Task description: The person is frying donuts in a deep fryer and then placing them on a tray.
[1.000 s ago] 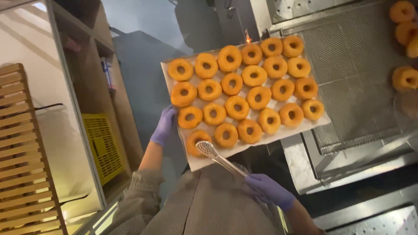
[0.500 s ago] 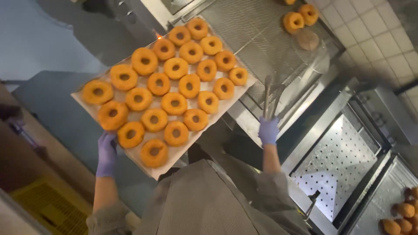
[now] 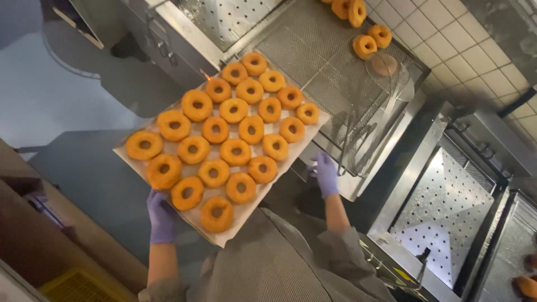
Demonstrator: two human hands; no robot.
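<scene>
A flat tray lined with pale paper carries several golden ring doughnuts in rows. My left hand, in a purple glove, grips the tray's near edge from below. My right hand, also gloved in purple, is just past the tray's right corner, at the lower end of a wire skimmer. The skimmer lies along a metal mesh rack, its round head near loose doughnuts. Whether my fingers still grip its handle is unclear.
More doughnuts rest on the mesh rack at the top. A perforated steel panel and steel equipment stand to the right, against a tiled wall. A yellow crate sits low at the left by wooden shelving.
The view has swung and the tray has shifted toward the mesh rack. My right hand has brought the skimmer from over the tray to the rack on the right.
</scene>
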